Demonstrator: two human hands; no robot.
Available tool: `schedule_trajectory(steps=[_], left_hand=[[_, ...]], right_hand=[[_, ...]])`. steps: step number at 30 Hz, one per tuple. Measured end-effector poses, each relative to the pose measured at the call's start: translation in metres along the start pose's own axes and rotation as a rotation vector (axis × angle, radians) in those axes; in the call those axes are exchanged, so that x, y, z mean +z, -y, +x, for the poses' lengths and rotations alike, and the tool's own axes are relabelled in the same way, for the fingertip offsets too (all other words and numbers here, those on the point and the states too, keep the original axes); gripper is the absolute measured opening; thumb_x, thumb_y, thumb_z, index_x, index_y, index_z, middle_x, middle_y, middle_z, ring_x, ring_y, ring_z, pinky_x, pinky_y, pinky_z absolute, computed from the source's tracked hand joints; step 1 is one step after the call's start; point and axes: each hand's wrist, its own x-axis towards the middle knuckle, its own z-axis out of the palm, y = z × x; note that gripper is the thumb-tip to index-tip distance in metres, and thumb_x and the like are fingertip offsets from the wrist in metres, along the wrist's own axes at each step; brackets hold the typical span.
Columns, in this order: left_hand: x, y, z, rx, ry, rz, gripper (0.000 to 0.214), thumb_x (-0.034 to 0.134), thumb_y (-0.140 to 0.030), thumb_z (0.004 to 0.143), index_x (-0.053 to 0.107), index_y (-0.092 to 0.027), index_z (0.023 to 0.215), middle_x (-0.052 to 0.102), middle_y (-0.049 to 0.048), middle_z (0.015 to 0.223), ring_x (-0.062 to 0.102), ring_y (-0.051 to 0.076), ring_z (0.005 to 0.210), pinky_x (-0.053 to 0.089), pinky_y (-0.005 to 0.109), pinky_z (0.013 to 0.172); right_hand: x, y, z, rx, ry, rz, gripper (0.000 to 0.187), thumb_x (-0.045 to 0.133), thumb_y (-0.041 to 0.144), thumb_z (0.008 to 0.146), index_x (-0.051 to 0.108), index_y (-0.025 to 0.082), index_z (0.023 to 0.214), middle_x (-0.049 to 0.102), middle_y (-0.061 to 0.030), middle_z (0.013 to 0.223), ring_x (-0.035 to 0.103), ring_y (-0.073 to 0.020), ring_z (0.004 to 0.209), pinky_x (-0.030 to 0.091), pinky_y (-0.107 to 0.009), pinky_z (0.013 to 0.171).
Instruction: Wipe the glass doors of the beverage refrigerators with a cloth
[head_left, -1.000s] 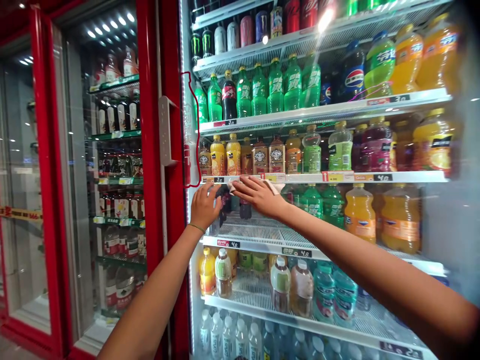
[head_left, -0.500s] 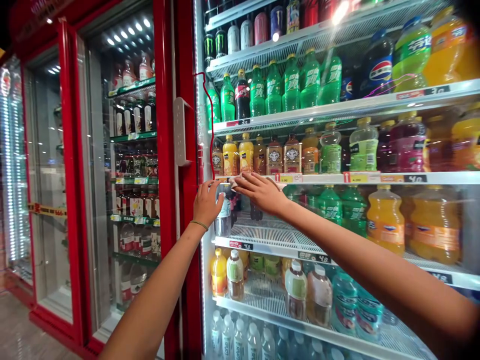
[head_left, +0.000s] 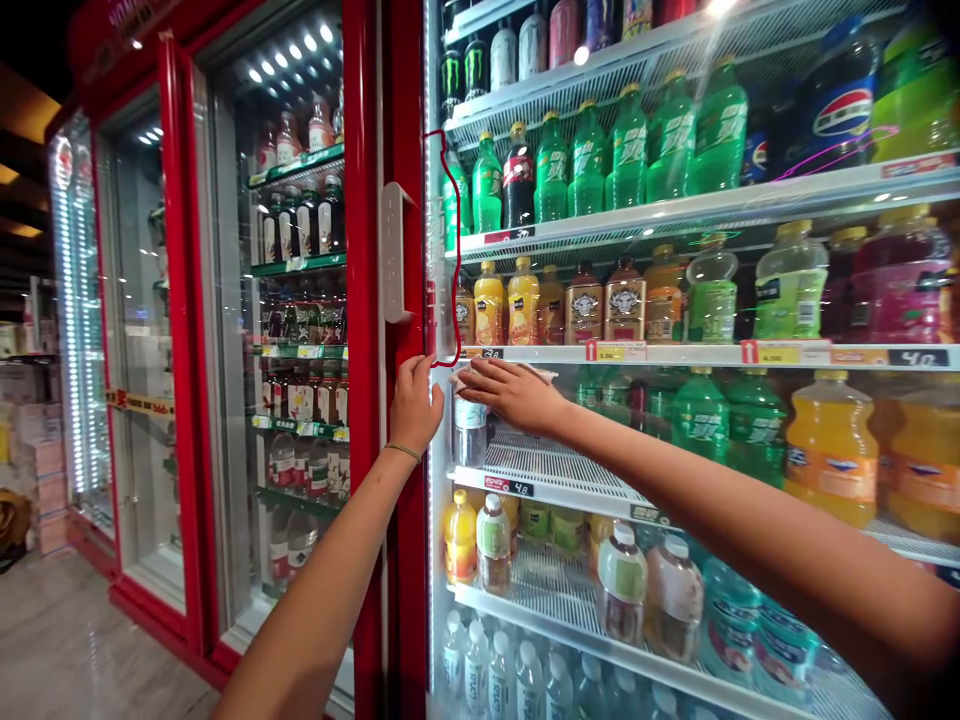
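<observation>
My right hand (head_left: pixel 517 397) lies flat, fingers stretched to the left, over a pale cloth (head_left: pixel 544 375) against the glass door of a lit drinks fridge. Only the cloth's edges show around the hand. At the door's left edge, my left hand (head_left: pixel 417 405) has its fingertips on the red door frame (head_left: pixel 409 520); its fingers point up, the thumb is apart, and I see nothing in it. A white door handle (head_left: pixel 394 252) is above my left hand. Behind the glass near my right fingers stands a clear bottle (head_left: pixel 471 440).
Fridge shelves hold green soda bottles (head_left: pixel 628 150), yellow juice bottles (head_left: pixel 489 305), large orange drink bottles (head_left: pixel 831 440) and small water bottles (head_left: pixel 501 670). More red-framed fridges (head_left: pixel 172 330) stand to the left, above a tiled floor (head_left: pixel 90 640).
The view has turned left, so the fridge appears farther right. My right hand and the cloth have slid left along the glass, slightly lower. My left hand has shifted left onto the red frame.
</observation>
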Motion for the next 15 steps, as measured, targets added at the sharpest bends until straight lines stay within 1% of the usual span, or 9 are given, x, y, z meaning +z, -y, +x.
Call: schedule_trajectory(steps=[2,5,6,7,8,10,13,14,15], left_hand=[[-0.004,0.004,0.000,-0.001,-0.011,0.001,0.048,0.049,-0.012,0.092,0.055,-0.020,0.139,0.052,0.0140,0.135,0.053,0.026,0.132,0.044,0.047,0.117],[-0.006,0.008,-0.003,-0.034,-0.055,-0.004,0.047,0.048,-0.012,0.093,0.056,-0.019,0.139,0.052,0.0142,0.135,0.053,0.025,0.131,0.043,0.047,0.119],[-0.006,0.009,-0.005,-0.043,-0.061,-0.005,0.047,0.048,-0.012,0.093,0.056,-0.019,0.139,0.052,0.0144,0.135,0.053,0.025,0.131,0.043,0.047,0.119],[-0.005,0.010,-0.007,-0.047,-0.061,-0.004,0.047,0.048,-0.012,0.093,0.056,-0.018,0.139,0.052,0.0146,0.135,0.053,0.025,0.131,0.043,0.047,0.119],[-0.005,0.010,-0.010,-0.047,-0.055,-0.002,0.046,0.048,-0.012,0.093,0.056,-0.018,0.139,0.052,0.0147,0.135,0.053,0.025,0.131,0.043,0.047,0.119],[-0.007,0.011,-0.017,-0.043,-0.039,0.003,0.046,0.048,-0.013,0.094,0.056,-0.019,0.139,0.052,0.0144,0.135,0.053,0.025,0.131,0.043,0.048,0.119],[-0.011,0.011,-0.027,-0.062,-0.030,0.020,0.045,0.049,-0.013,0.093,0.056,-0.021,0.138,0.054,0.0131,0.134,0.054,0.025,0.131,0.044,0.047,0.119],[-0.013,0.011,-0.029,-0.070,-0.028,0.024,0.045,0.048,-0.013,0.093,0.056,-0.021,0.137,0.054,0.0128,0.134,0.055,0.025,0.130,0.044,0.046,0.118],[-0.014,0.010,-0.030,-0.075,-0.023,0.026,0.045,0.048,-0.013,0.093,0.056,-0.021,0.137,0.054,0.0125,0.134,0.055,0.024,0.130,0.045,0.046,0.118]], right_hand=[[-0.009,-0.020,0.014,0.052,-0.013,-0.017,0.053,0.056,0.018,0.096,0.054,0.028,0.149,0.046,-0.0003,0.161,0.039,-0.0254,0.152,0.035,-0.050,0.125],[-0.021,-0.054,0.056,0.201,-0.083,-0.031,0.050,0.054,0.020,0.098,0.055,0.028,0.147,0.044,-0.0009,0.162,0.033,-0.0266,0.155,0.031,-0.052,0.127],[-0.021,-0.059,0.069,0.240,-0.109,-0.035,0.049,0.054,0.020,0.098,0.055,0.027,0.147,0.043,-0.0017,0.163,0.032,-0.0269,0.156,0.030,-0.053,0.127],[-0.019,-0.060,0.077,0.264,-0.127,-0.037,0.049,0.053,0.019,0.098,0.055,0.026,0.147,0.042,-0.0027,0.164,0.030,-0.0270,0.156,0.029,-0.054,0.128],[-0.013,-0.054,0.081,0.273,-0.133,-0.037,0.050,0.053,0.018,0.098,0.054,0.025,0.148,0.041,-0.0036,0.164,0.029,-0.0268,0.157,0.028,-0.055,0.128],[0.006,-0.027,0.073,0.246,-0.116,-0.022,0.052,0.051,0.015,0.098,0.052,0.024,0.149,0.041,-0.0050,0.164,0.028,-0.0259,0.157,0.027,-0.056,0.128],[0.036,0.027,0.035,0.131,-0.066,0.032,0.053,0.053,0.013,0.097,0.053,0.025,0.148,0.045,-0.0034,0.162,0.033,-0.0228,0.155,0.031,-0.052,0.127],[0.042,0.040,0.023,0.091,-0.053,0.047,0.052,0.054,0.013,0.096,0.054,0.026,0.147,0.046,-0.0022,0.161,0.035,-0.0218,0.154,0.033,-0.050,0.126],[0.045,0.048,0.014,0.049,-0.038,0.056,0.052,0.055,0.013,0.096,0.055,0.026,0.146,0.047,-0.0010,0.160,0.038,-0.0210,0.152,0.035,-0.048,0.126]])
